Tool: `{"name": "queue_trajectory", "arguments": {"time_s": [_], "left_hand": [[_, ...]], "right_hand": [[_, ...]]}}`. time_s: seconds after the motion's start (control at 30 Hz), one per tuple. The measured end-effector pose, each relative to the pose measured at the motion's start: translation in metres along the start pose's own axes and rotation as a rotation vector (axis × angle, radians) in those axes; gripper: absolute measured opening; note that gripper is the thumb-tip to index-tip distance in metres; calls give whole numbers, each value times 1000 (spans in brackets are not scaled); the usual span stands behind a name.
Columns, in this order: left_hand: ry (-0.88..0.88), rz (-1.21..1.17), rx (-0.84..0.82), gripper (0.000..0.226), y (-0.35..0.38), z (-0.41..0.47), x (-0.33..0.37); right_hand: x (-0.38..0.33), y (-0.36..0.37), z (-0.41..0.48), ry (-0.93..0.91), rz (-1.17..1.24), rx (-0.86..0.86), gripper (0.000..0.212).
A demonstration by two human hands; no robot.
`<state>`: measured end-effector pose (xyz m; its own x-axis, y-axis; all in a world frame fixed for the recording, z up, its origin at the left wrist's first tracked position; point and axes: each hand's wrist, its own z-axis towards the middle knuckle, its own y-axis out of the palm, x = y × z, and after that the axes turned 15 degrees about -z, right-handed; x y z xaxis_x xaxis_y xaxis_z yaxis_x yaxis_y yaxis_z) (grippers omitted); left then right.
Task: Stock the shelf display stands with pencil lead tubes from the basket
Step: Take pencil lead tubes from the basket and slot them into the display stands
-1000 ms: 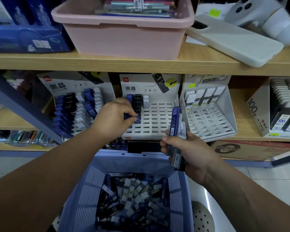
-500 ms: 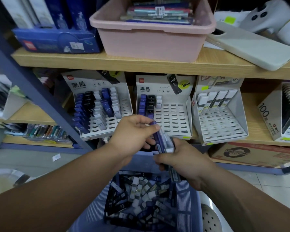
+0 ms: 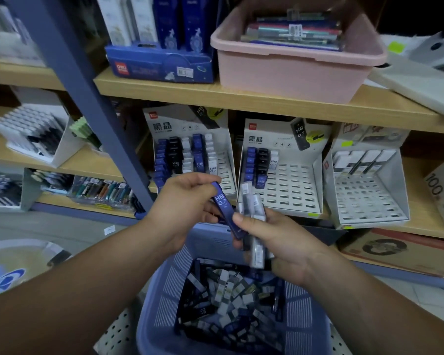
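Observation:
My left hand (image 3: 182,203) pinches the top of a blue HB 0.7 lead tube (image 3: 224,208), whose lower end lies under the thumb of my right hand (image 3: 274,242). That right hand also grips a bundle of several tubes (image 3: 254,226), white, clear and dark. Below both hands stands a blue basket (image 3: 162,290) full of loose lead tubes. On the shelf behind, the middle display stand (image 3: 287,185) has blue, black and white tubes only in its left columns. The stand to its left (image 3: 190,155) is mostly filled.
A third white stand (image 3: 367,190) at the right holds a few white items. Above sit a pink tub (image 3: 292,67) of pens and a blue box (image 3: 159,65). A slanted blue shelf post (image 3: 87,98) crosses the left side. A cardboard box (image 3: 400,249) lies lower right.
My left hand came back from the middle stand to my right hand and took hold of a blue tube from the bundle. The view swung left and closer to the shelf.

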<state>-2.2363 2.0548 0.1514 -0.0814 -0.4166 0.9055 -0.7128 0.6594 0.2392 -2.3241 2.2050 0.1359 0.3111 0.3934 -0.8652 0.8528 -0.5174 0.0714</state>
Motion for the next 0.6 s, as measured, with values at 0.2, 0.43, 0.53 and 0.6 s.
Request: {"name": "queue_trajectory", "arguments": {"time_s": [0.2, 0.43, 0.53, 0.6], "left_hand": [[20, -3, -73, 16, -16, 3, 9], [176, 70, 41, 15, -25, 30, 41], [410, 327, 88, 17, -36, 47, 52], [550, 573, 105, 16, -40, 57, 54]], "right_hand": [[0, 6, 9, 16, -6, 66, 12], [0, -3, 16, 38, -17, 148, 29], [-1, -10, 18, 48, -21, 166, 26], [-2, -14, 19, 56, -19, 170, 22]]}}
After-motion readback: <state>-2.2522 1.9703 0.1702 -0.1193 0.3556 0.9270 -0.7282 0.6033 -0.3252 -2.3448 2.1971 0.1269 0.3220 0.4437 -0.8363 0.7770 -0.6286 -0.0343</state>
